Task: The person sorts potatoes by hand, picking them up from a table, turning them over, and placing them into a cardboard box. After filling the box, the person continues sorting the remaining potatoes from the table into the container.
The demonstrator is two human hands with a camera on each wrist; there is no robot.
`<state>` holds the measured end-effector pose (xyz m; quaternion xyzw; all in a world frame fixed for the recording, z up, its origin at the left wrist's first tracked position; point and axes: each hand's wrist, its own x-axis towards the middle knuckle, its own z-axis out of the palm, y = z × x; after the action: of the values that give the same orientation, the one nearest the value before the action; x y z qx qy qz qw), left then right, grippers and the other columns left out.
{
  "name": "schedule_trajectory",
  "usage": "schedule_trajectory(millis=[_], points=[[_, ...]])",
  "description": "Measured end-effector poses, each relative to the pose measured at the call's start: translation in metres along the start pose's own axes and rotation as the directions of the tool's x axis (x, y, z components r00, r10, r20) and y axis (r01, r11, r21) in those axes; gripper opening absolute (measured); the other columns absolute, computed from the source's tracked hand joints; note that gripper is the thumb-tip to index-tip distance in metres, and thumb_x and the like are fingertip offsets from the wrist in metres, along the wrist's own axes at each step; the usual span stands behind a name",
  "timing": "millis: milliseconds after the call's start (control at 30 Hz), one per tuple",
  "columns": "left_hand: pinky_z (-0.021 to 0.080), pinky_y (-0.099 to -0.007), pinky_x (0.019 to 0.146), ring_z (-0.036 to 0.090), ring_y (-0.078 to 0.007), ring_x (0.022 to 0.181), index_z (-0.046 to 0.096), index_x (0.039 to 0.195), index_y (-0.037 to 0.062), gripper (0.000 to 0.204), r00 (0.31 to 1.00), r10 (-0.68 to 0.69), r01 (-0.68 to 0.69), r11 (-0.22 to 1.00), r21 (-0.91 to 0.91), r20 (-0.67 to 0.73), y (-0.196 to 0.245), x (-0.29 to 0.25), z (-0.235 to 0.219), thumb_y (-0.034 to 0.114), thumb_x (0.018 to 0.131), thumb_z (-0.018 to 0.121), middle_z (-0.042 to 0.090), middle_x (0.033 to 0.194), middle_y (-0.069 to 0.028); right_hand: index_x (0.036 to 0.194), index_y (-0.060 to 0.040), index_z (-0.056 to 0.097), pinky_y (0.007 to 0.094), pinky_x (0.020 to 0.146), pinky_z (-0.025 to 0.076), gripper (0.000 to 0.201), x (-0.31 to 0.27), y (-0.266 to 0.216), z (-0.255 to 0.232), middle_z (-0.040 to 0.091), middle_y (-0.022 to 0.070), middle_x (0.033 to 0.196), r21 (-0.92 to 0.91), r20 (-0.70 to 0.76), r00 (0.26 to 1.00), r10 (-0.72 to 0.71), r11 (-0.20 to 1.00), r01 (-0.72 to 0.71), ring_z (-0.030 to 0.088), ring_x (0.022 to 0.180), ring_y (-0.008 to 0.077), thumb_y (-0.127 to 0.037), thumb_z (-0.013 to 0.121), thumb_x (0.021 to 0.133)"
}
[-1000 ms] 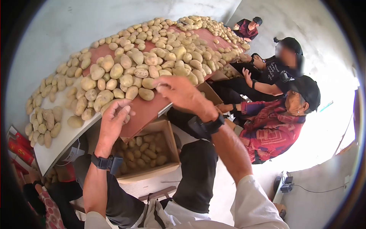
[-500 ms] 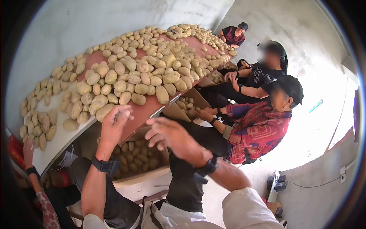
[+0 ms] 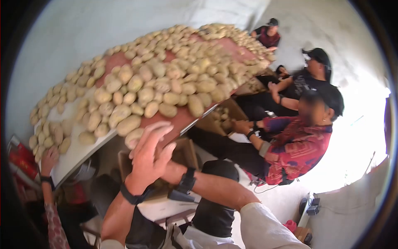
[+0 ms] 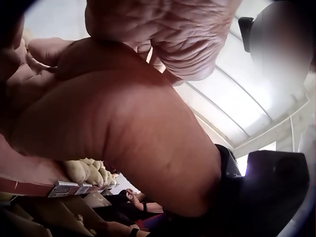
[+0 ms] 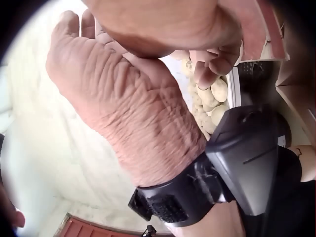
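My left hand is raised in front of the table edge, its fingers fairly straight and pointing up and away. Just behind it is my right hand, crossing it and mostly hidden by it in the head view. In both wrist views the two hands overlap closely, with no object showing between them. Beyond my fingertips, potatoes lie heaped over the tabletop. One large potato and another lie at the near edge, close to my left fingers. Below my hands stands a cardboard box, partly covered by my arms.
The table has a red-brown surface and a white part. Another person's hand rests by potatoes at far left. On the right sits a person in a red patterned shirt, beside another box; more people are farther back.
My right hand has come down from above the table edge and crossed left behind my left hand. My left hand has shifted slightly right. The head view has swung a little.
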<state>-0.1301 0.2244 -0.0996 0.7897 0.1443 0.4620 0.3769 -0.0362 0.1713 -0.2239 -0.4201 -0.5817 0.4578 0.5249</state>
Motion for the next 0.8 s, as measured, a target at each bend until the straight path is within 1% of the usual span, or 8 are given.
schedule_trajectory(millis=[67, 233, 433, 533, 600, 667, 733, 800], points=[[0.054, -0.0342, 0.086, 0.065, -0.0296, 0.104, 0.064, 0.126, 0.0017, 0.037, 1.000, 0.009, -0.009, 0.999, 0.036, -0.009, -0.008, -0.004, 0.001, 0.001, 0.089, 0.068, 0.064, 0.129, -0.0163, 0.137, -0.0025, 0.044, 0.0406, 0.107, 0.044, 0.049, 0.003, 0.016, -0.006, 0.050, 0.0137, 0.131, -0.209, 0.360, 0.928, -0.098, 0.961, 0.183, 0.050, 0.125, 0.0253, -0.013, 0.065, 0.094], [0.054, -0.0334, 0.084, 0.066, -0.0268, 0.102, 0.064, 0.123, 0.0022, 0.037, 0.997, -0.070, 0.072, 0.994, 0.080, -0.032, -0.013, -0.005, 0.003, -0.006, 0.087, 0.066, 0.065, 0.126, -0.0144, 0.132, -0.0029, 0.049, 0.0379, 0.104, 0.048, 0.034, 0.017, -0.004, 0.020, 0.056, 0.0093, 0.126, 0.069, -0.008, 1.000, 0.012, 0.998, -0.011, 0.055, 0.120, 0.0213, -0.011, 0.060, 0.101], [0.053, -0.0296, 0.086, 0.066, -0.0186, 0.107, 0.065, 0.125, 0.0039, 0.038, 0.981, -0.162, 0.170, 0.982, 0.077, -0.110, -0.028, -0.004, -0.006, -0.009, 0.089, 0.063, 0.066, 0.128, -0.0100, 0.134, -0.0014, 0.053, 0.0365, 0.099, 0.050, 0.038, 0.021, -0.043, 0.022, 0.058, 0.0118, 0.129, 0.063, -0.255, 0.962, 0.096, 0.995, -0.083, 0.056, 0.118, 0.0215, -0.014, 0.063, 0.099], [0.053, -0.0298, 0.087, 0.067, -0.0186, 0.110, 0.064, 0.127, 0.0040, 0.036, 0.971, -0.089, 0.131, 0.973, 0.188, -0.220, -0.040, 0.005, -0.021, -0.008, 0.093, 0.061, 0.067, 0.125, -0.0091, 0.131, -0.0002, 0.056, 0.0360, 0.091, 0.053, 0.038, 0.037, -0.042, 0.024, 0.066, 0.0121, 0.112, -0.098, -0.170, 0.982, 0.086, 0.990, -0.103, 0.062, 0.104, 0.0232, -0.016, 0.065, 0.098], [0.053, -0.0306, 0.089, 0.067, -0.0189, 0.113, 0.063, 0.128, 0.0014, 0.032, 0.916, -0.188, 0.256, 0.954, 0.155, -0.356, -0.051, 0.005, -0.035, -0.005, 0.097, 0.057, 0.068, 0.122, -0.0090, 0.111, -0.0005, 0.067, 0.0457, 0.082, 0.056, 0.025, 0.033, -0.045, 0.030, 0.071, 0.0277, 0.093, -0.270, -0.159, 0.958, 0.240, 0.923, -0.276, 0.072, 0.089, 0.0399, -0.016, 0.062, 0.092], [0.052, -0.0308, 0.088, 0.068, -0.0189, 0.115, 0.063, 0.127, -0.0017, 0.028, 0.866, -0.264, 0.318, 0.946, 0.061, -0.424, -0.063, 0.006, -0.051, -0.002, 0.100, 0.054, 0.069, 0.121, -0.0096, 0.113, -0.0039, 0.068, 0.0423, 0.076, 0.056, 0.024, 0.032, -0.043, 0.014, 0.072, 0.0229, 0.090, -0.133, -0.246, 0.916, 0.316, 0.925, -0.355, 0.072, 0.084, 0.0315, -0.013, 0.061, 0.093], [0.051, -0.0298, 0.085, 0.067, -0.0191, 0.115, 0.062, 0.127, -0.0023, 0.028, 0.739, -0.478, 0.400, 0.879, -0.261, -0.474, -0.069, 0.002, -0.067, 0.000, 0.101, 0.053, 0.068, 0.125, -0.0109, 0.114, -0.0063, 0.068, 0.0354, 0.068, 0.055, 0.023, 0.036, -0.052, -0.020, 0.072, 0.0172, 0.084, 0.117, -0.358, 0.887, 0.292, 0.956, -0.268, 0.071, 0.076, 0.0224, -0.009, 0.059, 0.093], [0.051, -0.0298, 0.081, 0.067, -0.0194, 0.114, 0.062, 0.128, -0.0023, 0.031, 0.720, -0.510, 0.438, 0.860, -0.262, -0.471, -0.079, -0.014, -0.078, 0.001, 0.098, 0.054, 0.068, 0.125, -0.0109, 0.116, -0.0065, 0.066, 0.0287, 0.063, 0.052, 0.024, 0.043, -0.056, -0.044, 0.071, 0.0121, 0.081, 0.170, -0.454, 0.852, 0.262, 0.964, -0.205, 0.069, 0.075, 0.0157, -0.006, 0.058, 0.094]])
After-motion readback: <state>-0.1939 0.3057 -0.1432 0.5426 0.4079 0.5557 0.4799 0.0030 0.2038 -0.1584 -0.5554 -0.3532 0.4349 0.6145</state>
